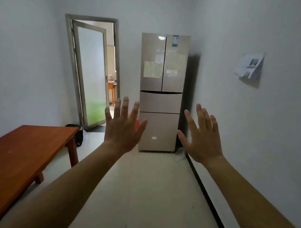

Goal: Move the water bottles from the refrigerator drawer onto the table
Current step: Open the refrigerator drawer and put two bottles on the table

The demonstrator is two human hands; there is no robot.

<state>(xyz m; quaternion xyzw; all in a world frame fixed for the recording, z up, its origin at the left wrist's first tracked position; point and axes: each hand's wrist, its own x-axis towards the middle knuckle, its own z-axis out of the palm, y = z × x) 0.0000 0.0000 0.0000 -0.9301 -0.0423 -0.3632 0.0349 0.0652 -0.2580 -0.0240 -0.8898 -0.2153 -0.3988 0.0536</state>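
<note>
A tall beige refrigerator [161, 89] stands against the far wall, its two upper doors and two lower drawers [157, 131] all closed. No water bottles are visible. A reddish-brown wooden table [11, 156] stands at the lower left. Both my arms reach forward at mid-height, well short of the refrigerator. My left hand [124, 126] has its fingers spread and straight, back of the hand toward me, holding nothing. My right hand [199, 135] is likewise spread and holds nothing.
A glass door [89, 74] stands open at the back left, left of the refrigerator. A black bag [78, 134] lies on the floor behind the table. Papers [250, 67] hang on the right wall. A pale floor strip runs from me to the refrigerator.
</note>
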